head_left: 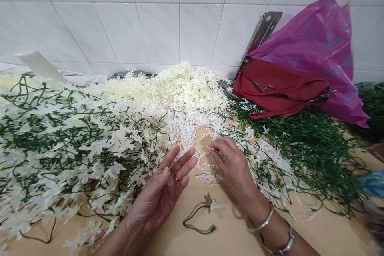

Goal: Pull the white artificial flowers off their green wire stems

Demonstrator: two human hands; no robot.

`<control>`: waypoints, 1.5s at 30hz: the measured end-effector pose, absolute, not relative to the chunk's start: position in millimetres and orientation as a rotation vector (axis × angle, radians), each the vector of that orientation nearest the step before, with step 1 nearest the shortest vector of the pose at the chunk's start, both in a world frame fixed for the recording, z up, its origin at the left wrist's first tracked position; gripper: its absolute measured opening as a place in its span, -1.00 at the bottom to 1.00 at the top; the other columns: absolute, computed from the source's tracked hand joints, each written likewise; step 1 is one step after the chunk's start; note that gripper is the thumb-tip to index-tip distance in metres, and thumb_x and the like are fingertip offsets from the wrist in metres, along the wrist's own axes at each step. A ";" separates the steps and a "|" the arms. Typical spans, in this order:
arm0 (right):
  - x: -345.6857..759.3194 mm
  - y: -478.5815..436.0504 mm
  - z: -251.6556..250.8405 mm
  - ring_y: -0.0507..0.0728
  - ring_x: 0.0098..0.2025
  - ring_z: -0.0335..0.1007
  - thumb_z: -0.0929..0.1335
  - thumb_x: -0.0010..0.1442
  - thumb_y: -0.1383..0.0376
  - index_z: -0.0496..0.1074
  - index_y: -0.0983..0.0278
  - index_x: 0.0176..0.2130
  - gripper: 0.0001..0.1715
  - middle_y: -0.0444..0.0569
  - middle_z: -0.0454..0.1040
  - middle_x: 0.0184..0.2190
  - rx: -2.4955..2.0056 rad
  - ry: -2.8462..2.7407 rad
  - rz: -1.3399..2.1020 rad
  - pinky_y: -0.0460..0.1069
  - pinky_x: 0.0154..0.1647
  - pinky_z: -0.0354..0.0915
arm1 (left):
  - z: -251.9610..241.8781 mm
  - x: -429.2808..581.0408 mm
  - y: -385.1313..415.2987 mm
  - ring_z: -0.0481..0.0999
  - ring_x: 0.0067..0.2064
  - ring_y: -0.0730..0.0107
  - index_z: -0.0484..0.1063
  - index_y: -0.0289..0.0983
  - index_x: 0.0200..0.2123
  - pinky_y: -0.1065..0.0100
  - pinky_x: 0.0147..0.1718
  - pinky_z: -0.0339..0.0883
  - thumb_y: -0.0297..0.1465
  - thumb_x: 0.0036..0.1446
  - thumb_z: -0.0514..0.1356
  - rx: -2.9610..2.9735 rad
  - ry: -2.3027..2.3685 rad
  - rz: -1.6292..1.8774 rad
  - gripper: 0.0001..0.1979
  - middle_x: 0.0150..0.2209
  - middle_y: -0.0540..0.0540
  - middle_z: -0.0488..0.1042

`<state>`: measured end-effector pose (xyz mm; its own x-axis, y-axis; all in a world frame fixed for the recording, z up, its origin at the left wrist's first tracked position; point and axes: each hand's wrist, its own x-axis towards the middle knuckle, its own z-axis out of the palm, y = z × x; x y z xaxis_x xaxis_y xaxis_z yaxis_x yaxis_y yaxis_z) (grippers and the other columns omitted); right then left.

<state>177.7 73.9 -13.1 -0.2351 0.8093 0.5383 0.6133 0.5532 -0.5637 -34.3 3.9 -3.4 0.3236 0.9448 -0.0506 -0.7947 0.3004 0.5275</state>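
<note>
My left hand (pixel 168 190) is palm up with its fingers apart, holding nothing; a ring is on one finger. My right hand (pixel 232 164) has thumb and fingers pinched together over the loose white stamens (pixel 207 176). A tiny pale bit shows at its fingertips, too small to make out. On the tabletop below and between the hands lies a single green artificial stem (pixel 192 224) with a white flower head at one end. More thin white stamens (pixel 183 128) are heaped just beyond my hands.
Finished-looking white flowers on green stems (pixel 99 148) pile up at left. Loose cream petals (pixel 186 88) are heaped against the tiled wall (pixel 156 24). At right are bare green stems (pixel 312 156), a red bag (pixel 279 86), a purple plastic bag (pixel 318 44) and a leaning metal piece (pixel 264 28).
</note>
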 end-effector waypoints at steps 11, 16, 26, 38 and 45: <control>180.4 75.7 -12.3 0.15 -0.20 0.50 0.35 0.40 0.35 0.46 0.20 -0.29 -0.82 -0.04 0.51 -0.27 -1.136 -1.906 0.353 0.04 -0.13 0.42 | -6.9 -32.1 0.2 0.57 0.24 0.26 0.59 0.00 0.12 0.51 0.03 0.54 -0.26 0.23 0.43 0.538 0.498 1.192 -0.61 0.27 -0.08 0.53; 181.9 78.6 -16.2 0.14 -0.27 0.46 0.36 0.39 0.39 0.44 0.20 -0.31 -0.80 -0.09 0.50 -0.34 -1.172 -1.943 0.365 0.00 -0.21 0.35 | 9.6 -24.1 0.5 0.62 0.16 0.22 0.65 -0.09 0.02 0.41 0.05 0.55 -0.26 0.21 0.44 0.600 0.731 1.174 -0.69 0.20 -0.11 0.58; 182.8 79.2 -22.7 0.19 -0.19 0.51 0.30 0.41 0.42 0.50 0.24 -0.19 -0.81 0.01 0.55 -0.25 -1.133 -1.979 0.364 0.03 -0.16 0.38 | 29.9 19.9 31.0 0.49 0.28 0.07 0.43 -0.25 0.17 0.11 0.17 0.50 -0.38 0.33 0.26 1.312 1.103 1.255 -0.64 0.18 -0.31 0.52; 183.7 87.2 -28.6 0.19 -0.16 0.55 0.28 0.37 0.45 0.53 0.19 -0.17 -0.74 0.00 0.60 -0.22 -1.121 -1.953 0.344 0.05 -0.12 0.41 | 21.7 25.3 143.4 0.18 0.48 -0.12 0.24 -0.61 0.32 -0.01 0.37 0.23 -0.76 0.28 -0.11 2.093 2.036 1.000 -0.44 0.43 -0.61 0.14; 186.1 88.6 -28.4 0.19 -0.17 0.55 0.27 0.38 0.44 0.54 0.19 -0.17 -0.73 0.00 0.60 -0.22 -1.141 -1.939 0.350 0.06 -0.12 0.43 | 37.0 32.9 179.5 0.39 0.34 0.03 0.42 -0.33 0.22 0.16 0.22 0.35 -0.81 0.19 -0.04 2.097 2.125 0.813 -0.39 0.37 -0.34 0.33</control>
